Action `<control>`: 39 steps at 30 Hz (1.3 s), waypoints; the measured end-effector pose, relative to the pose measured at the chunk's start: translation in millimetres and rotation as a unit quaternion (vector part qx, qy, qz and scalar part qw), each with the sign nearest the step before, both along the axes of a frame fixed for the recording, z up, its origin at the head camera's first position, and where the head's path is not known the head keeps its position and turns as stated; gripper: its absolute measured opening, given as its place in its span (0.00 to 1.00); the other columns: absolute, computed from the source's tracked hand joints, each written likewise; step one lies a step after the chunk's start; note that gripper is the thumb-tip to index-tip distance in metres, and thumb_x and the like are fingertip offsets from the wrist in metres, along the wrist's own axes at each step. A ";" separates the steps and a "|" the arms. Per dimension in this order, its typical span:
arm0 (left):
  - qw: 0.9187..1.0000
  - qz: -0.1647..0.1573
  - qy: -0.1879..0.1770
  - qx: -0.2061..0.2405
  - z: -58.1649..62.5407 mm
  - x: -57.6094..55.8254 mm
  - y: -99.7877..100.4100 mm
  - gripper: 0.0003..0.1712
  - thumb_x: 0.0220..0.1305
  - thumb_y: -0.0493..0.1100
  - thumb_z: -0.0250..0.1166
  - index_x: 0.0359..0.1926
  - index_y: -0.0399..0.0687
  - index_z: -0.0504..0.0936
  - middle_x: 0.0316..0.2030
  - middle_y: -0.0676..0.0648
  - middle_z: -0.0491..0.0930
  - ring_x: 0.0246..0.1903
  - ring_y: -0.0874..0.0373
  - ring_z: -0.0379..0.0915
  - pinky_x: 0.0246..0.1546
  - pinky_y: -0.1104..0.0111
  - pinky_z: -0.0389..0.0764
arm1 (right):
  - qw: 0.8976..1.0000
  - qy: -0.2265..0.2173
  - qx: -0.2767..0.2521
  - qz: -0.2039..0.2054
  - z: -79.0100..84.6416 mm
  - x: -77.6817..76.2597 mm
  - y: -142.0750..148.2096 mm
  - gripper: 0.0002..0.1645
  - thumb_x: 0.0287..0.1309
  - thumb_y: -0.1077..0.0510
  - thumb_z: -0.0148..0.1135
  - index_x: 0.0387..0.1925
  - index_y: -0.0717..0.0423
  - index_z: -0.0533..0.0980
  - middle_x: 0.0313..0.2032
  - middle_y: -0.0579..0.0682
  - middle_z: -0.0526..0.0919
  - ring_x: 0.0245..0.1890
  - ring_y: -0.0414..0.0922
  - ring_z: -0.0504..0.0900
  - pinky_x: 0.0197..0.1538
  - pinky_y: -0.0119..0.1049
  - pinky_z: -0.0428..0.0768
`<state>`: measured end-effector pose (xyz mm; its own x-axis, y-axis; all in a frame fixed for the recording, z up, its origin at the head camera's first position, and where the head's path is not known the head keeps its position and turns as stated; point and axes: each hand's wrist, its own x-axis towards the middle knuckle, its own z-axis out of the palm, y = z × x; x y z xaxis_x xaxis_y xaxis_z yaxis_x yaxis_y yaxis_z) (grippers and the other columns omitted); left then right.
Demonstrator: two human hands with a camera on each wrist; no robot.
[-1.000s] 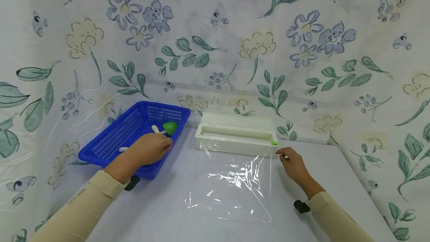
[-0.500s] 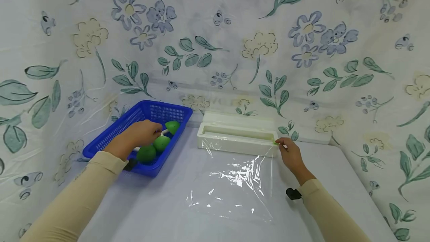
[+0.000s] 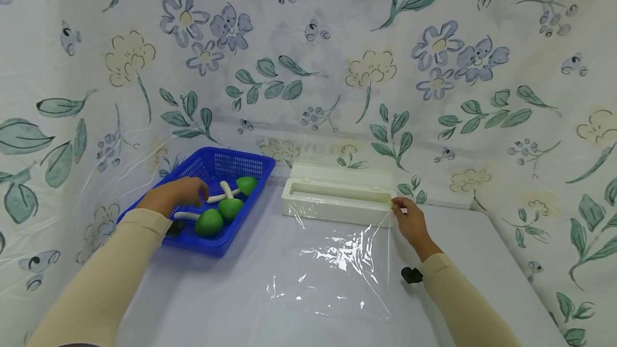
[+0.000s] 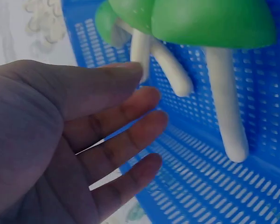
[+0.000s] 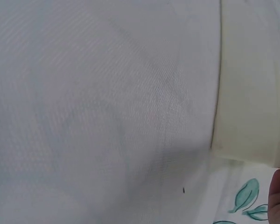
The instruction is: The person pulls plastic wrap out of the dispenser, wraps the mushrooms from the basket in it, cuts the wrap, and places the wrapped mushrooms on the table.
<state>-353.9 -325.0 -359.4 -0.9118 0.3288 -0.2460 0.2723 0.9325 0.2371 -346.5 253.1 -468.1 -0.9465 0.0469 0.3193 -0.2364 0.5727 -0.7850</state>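
Three green-capped mushrooms (image 3: 209, 222): being held in the blue basket (image 3: 241, 162), on the left of the table (image 3: 226, 299), bunched toward the basket's right side.
Left hand (image 3: 180, 193): being held over the basket's left side, thumb and fingers parted and loosely bent, nothing being gripped; whether a stem is being touched cannot be told.
Right hand (image 3: 409, 221): being held at the right end of the white box (image 3: 287, 205); the green tab (image 3: 392, 203) is apparently being pinched, though mostly being hidden by the fingertips.
Stem risk: two stems are being crossed, so a neighbour could be knocked or rolled if one were lifted carelessly.
Film risk: the near end of the clear film (image 3: 332, 277) is being held by neither hand, so creasing or skewing could be caused by an uneven pull.
Box risk: no hand is being seen at the left end, so sliding could be caused by a hard drag on the tab.
Near mushroom: long axis being laid left to right, cap being turned right.
Middle mushroom (image 3: 230, 209): axis being laid near to far, cap near, stem tip far.
Far mushroom (image 3: 246, 185): axis being slanted, cap far right, stem toward the left.
White box: long axis being laid left to right, slot being turned upward.
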 end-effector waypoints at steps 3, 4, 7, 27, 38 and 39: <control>1.000 0.004 -0.016 0.004 -3.9 -1.6 -5.1 0.14 0.56 0.31 0.68 0.45 0.37 0.83 0.45 0.37 0.80 0.45 0.41 0.75 0.45 0.49 0.77 | 1.000 0.007 0.005 -0.006 0.1 -0.9 -0.2 0.15 0.71 0.62 0.52 0.55 0.64 0.73 0.50 0.60 0.78 0.53 0.55 0.73 0.52 0.49 0.73; 1.000 0.007 -0.021 0.006 -5.1 -2.2 -6.6 0.15 0.54 0.31 0.68 0.45 0.37 0.83 0.45 0.36 0.80 0.45 0.40 0.75 0.44 0.50 0.77 | 1.000 0.010 0.009 -0.008 0.0 -1.6 -0.1 0.15 0.71 0.62 0.51 0.54 0.64 0.74 0.50 0.60 0.78 0.53 0.56 0.73 0.51 0.49 0.73; 0.999 0.020 -0.043 0.017 -8.1 -3.2 -10.2 0.16 0.51 0.30 0.70 0.44 0.37 0.83 0.45 0.34 0.79 0.47 0.38 0.73 0.45 0.49 0.76 | 1.000 0.007 0.013 -0.015 -0.3 -3.4 -0.9 0.16 0.71 0.60 0.52 0.54 0.64 0.74 0.50 0.60 0.77 0.53 0.56 0.73 0.51 0.50 0.73; 0.988 0.073 -0.132 0.038 -23.9 -7.5 -4.8 0.20 0.48 0.27 0.68 0.45 0.41 0.84 0.51 0.33 0.75 0.53 0.34 0.68 0.50 0.43 0.71 | 0.999 -0.016 0.005 -0.052 -9.0 -9.1 -7.7 0.19 0.71 0.55 0.53 0.51 0.67 0.75 0.53 0.64 0.71 0.52 0.59 0.71 0.53 0.52 0.70; 0.985 0.074 -0.152 0.034 -21.7 -8.0 -2.8 0.14 0.50 0.26 0.68 0.37 0.45 0.84 0.41 0.44 0.79 0.45 0.44 0.72 0.47 0.47 0.73 | 0.995 -0.044 -0.046 -0.077 -9.5 -11.1 -8.2 0.19 0.70 0.52 0.55 0.50 0.65 0.75 0.52 0.61 0.72 0.51 0.56 0.70 0.49 0.48 0.72; 0.984 0.076 -0.154 0.034 -21.5 -7.9 -2.2 0.14 0.50 0.27 0.68 0.37 0.45 0.84 0.40 0.45 0.79 0.46 0.44 0.72 0.47 0.47 0.73 | 0.995 -0.044 -0.048 -0.077 -9.3 -10.9 -8.1 0.19 0.70 0.52 0.56 0.49 0.65 0.75 0.52 0.61 0.72 0.51 0.56 0.70 0.49 0.48 0.71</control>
